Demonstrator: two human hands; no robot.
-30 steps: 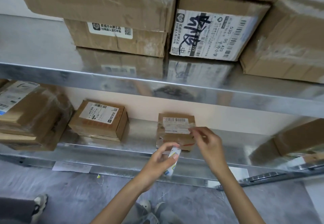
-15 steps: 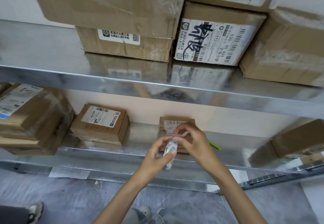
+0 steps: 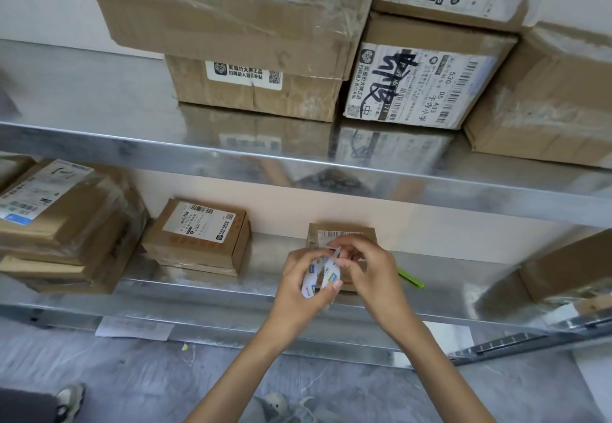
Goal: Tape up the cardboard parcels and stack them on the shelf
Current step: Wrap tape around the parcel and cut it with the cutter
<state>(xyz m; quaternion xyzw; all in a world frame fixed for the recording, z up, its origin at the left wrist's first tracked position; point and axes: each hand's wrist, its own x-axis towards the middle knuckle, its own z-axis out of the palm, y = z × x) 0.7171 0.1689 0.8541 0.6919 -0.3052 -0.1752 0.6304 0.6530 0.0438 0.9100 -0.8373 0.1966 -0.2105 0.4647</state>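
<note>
Two-tier metal shelf unit, galvanised, surfaces reflective. Upper shelf: a large taped carton stacked on a smaller labelled one; just beside these a carton with a black scrawl across its label, another carton on top of it, and a further plain one at the right edge. Lower shelf: a stack of flat parcels at far left, a labelled parcel next to it, a small parcel against the peach back wall, partly hidden by the hands, and a bare carton at far right. A green strip lies on the shelf just right of the small parcel. Left hand grips a tape roll, fingers curled round its rim, held in front of the small parcel. Right hand pinches narrowly at the roll's top edge; whether it has the loose tape end I cannot tell. Grey mottled floor below; a paper slip on the shelf's front lip; a shoe at lower left.
</note>
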